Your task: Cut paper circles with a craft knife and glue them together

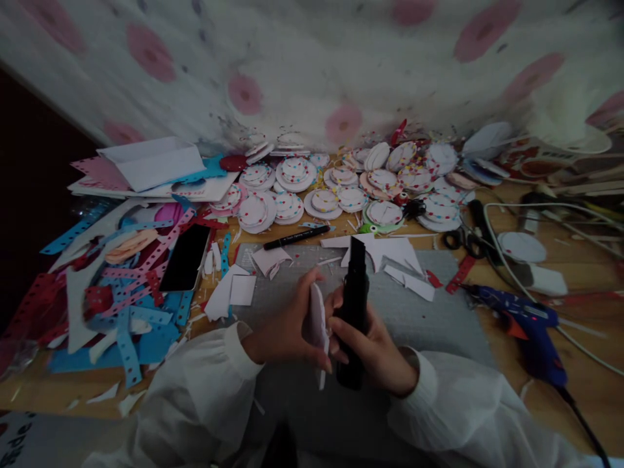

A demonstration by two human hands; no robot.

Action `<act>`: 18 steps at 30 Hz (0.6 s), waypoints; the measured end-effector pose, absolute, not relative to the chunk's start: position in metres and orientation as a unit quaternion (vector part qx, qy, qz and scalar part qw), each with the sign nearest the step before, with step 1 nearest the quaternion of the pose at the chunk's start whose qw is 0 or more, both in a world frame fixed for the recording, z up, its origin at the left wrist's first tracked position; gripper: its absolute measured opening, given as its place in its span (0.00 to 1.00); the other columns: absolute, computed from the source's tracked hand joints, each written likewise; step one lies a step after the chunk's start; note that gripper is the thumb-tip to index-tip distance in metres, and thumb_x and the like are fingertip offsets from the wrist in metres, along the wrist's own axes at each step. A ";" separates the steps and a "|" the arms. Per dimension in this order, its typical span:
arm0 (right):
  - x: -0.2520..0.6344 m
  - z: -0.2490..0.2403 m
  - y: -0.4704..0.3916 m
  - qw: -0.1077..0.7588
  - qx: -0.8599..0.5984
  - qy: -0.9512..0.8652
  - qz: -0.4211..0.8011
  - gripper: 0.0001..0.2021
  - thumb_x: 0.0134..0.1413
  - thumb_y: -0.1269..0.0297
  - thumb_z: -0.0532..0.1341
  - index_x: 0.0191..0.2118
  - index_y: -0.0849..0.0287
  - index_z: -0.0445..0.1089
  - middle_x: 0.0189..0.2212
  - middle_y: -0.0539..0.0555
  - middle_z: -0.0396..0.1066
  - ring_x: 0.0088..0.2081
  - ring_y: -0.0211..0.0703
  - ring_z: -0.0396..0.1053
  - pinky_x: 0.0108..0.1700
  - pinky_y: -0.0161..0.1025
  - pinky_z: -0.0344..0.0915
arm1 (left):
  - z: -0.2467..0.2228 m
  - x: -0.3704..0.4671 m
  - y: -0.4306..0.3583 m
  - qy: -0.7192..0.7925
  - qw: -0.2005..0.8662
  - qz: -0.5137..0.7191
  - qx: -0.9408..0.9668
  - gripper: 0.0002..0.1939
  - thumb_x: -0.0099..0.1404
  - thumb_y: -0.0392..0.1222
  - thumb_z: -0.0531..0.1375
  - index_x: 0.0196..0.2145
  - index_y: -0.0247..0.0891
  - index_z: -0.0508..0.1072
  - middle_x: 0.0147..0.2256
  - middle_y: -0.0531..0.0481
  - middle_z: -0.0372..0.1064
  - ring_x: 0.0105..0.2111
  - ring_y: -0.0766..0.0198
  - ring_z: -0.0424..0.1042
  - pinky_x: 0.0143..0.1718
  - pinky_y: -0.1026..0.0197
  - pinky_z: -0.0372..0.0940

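My left hand (290,331) is closed around a white round paper piece (318,318), held almost edge-on between thumb and fingers above the grey mat (439,325). My right hand (375,344) grips a long black stapler-like tool (354,305), upright just right of the paper piece. The right fingertips come close to the paper; whether they touch it is hard to tell in the dim light. Behind the hands lie white paper offcuts (397,250) and a black marker (296,237).
Several tiered paper discs with coloured dots (295,172) crowd the back. Coloured scraps (129,344) and a phone (186,258) lie left. A blue glue gun (536,331), its cord and black-handled scissors (463,242) occupy the right. A patterned curtain (302,71) hangs behind.
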State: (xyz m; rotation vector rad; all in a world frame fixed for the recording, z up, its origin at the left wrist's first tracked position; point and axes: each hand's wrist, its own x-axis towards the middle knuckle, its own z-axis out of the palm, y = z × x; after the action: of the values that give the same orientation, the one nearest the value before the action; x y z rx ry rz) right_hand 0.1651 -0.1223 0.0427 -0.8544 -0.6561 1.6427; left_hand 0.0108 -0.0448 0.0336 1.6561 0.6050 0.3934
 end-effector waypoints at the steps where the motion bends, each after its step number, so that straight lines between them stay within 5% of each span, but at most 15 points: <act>1: 0.164 0.042 -0.123 0.547 -0.367 -0.282 0.697 0.14 0.55 0.56 0.63 0.40 0.52 0.56 0.26 0.44 0.62 0.18 0.29 0.58 0.18 0.29 0.54 | 0.034 0.011 -0.046 0.256 0.619 0.162 0.724 0.60 0.44 0.62 0.69 0.66 0.42 0.42 0.59 0.33 0.55 0.51 0.46 0.67 0.46 0.47 0.67; 5: 0.175 0.040 -0.118 0.533 -0.422 -0.339 0.650 0.11 0.59 0.56 0.59 0.41 0.51 0.56 0.28 0.45 0.62 0.20 0.31 0.58 0.19 0.30 0.53 | 0.038 0.006 -0.042 0.238 0.609 0.165 0.739 0.55 0.51 0.65 0.64 0.66 0.42 0.41 0.60 0.34 0.54 0.49 0.48 0.67 0.44 0.50 0.67; 8: 0.197 0.039 -0.110 0.508 -0.524 -0.501 0.465 0.07 0.61 0.60 0.56 0.43 0.53 0.59 0.33 0.49 0.65 0.26 0.35 0.63 0.26 0.33 0.60 | 0.042 0.000 -0.029 0.287 0.523 0.205 0.775 0.53 0.54 0.60 0.63 0.67 0.40 0.41 0.60 0.34 0.52 0.53 0.46 0.63 0.51 0.46 0.62; 12: 0.221 0.034 -0.102 0.341 -0.582 -0.708 0.210 0.12 0.60 0.55 0.57 0.43 0.58 0.64 0.25 0.50 0.68 0.24 0.39 0.66 0.26 0.35 0.56 | 0.046 -0.007 -0.012 0.355 0.344 0.215 0.842 0.57 0.47 0.50 0.67 0.67 0.38 0.42 0.57 0.36 0.57 0.57 0.42 0.58 0.58 0.41 0.52; 18: 0.223 0.033 -0.098 0.233 -0.512 -0.819 0.117 0.22 0.63 0.45 0.50 0.35 0.61 0.68 0.24 0.53 0.71 0.24 0.41 0.69 0.26 0.37 0.53 | 0.048 -0.008 -0.010 0.345 0.314 0.131 0.875 0.57 0.44 0.57 0.66 0.66 0.36 0.46 0.51 0.39 0.60 0.51 0.44 0.64 0.52 0.43 0.60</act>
State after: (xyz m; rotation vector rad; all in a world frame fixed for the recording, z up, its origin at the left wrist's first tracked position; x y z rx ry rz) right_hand 0.2226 -0.0983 0.0329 -1.4053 -2.2478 0.3215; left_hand -0.0076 -0.0099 0.0479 2.3062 0.9091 0.3441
